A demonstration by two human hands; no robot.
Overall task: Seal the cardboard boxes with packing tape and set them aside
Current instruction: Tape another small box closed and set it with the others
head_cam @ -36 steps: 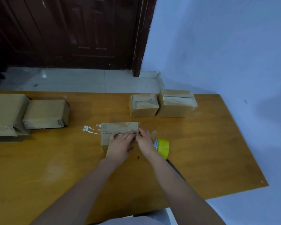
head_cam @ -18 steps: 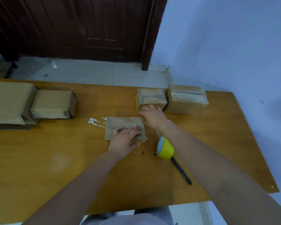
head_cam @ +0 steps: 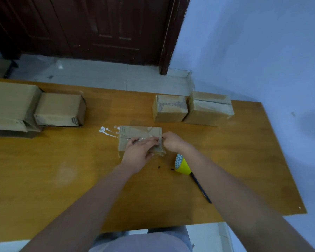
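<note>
While both forearms reach in from the near edge, the wooden table (head_cam: 244, 160) fills most of the head view, with a dark wooden door (head_cam: 98, 24) and a pale tiled floor (head_cam: 98, 75) beyond its far edge and a blue wall (head_cam: 262, 42) to the right. At the far left lies a large flattened cardboard piece (head_cam: 7, 104), and a closed cardboard box (head_cam: 59, 110) sits just beside it, touching its right edge. At the far right two more boxes stand side by side and touching: a printed box (head_cam: 169, 110) and a taped box (head_cam: 210, 109) with glossy tape across its top seam. The working box (head_cam: 135, 132) sits near the table centre, apart from both groups, its top seam running left to right. The left hand (head_cam: 137, 153) rests on top of it, fingers extended flat and pressing along the seam toward the right end. The right hand (head_cam: 172, 141) is at the box's right end, fingers curled against that end; whether it pinches tape there, I cannot tell. A yellow tape roll (head_cam: 183, 165) lies on the table just near-right of the working box, beside the right wrist. A dark pen (head_cam: 201, 190) lies near the roll. A white smear (head_cam: 107, 130) marks the table just left of the working box.
</note>
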